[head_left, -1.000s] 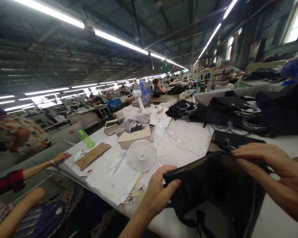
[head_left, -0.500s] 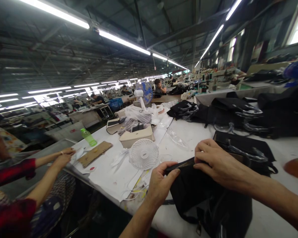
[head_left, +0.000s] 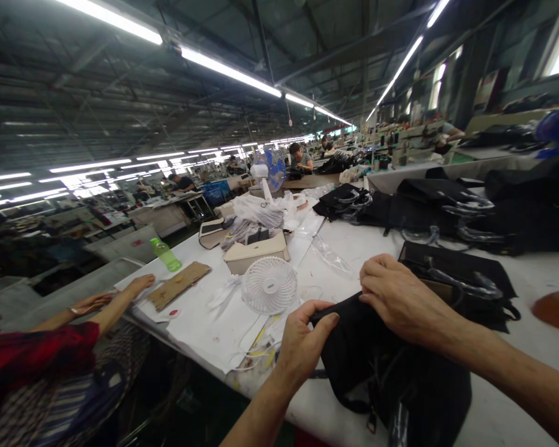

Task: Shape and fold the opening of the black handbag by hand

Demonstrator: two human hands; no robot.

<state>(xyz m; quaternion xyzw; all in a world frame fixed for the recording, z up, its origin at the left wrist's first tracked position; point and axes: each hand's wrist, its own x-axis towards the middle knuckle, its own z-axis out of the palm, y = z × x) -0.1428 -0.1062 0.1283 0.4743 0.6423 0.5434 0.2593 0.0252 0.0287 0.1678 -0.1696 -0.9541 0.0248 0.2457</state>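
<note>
A black bag (head_left: 400,379) hangs at the front of the table, its upper edge held in both hands. My left hand (head_left: 305,335) pinches the left corner of that edge between thumb and fingers. Further right along the same edge, my right hand (head_left: 391,295) is closed on the fabric, thumb below and fingers on top. A zip pull dangles from the bag's lower part, near some clear plastic wrap. Just behind my right hand lies another black bag (head_left: 470,273) with plastic-wrapped handles.
A small white fan (head_left: 270,285) stands beyond my left hand, with a cream bag (head_left: 256,253) behind it. Cardboard (head_left: 179,285) and a green bottle (head_left: 165,254) lie to the left, near a co-worker's hand (head_left: 140,284). Black bags (head_left: 428,211) are piled at the back right.
The bag's upper edge has closed up, its inner side no longer showing. My right hand has shifted slightly left. The co-worker's hands have moved apart, one drawing back left.
</note>
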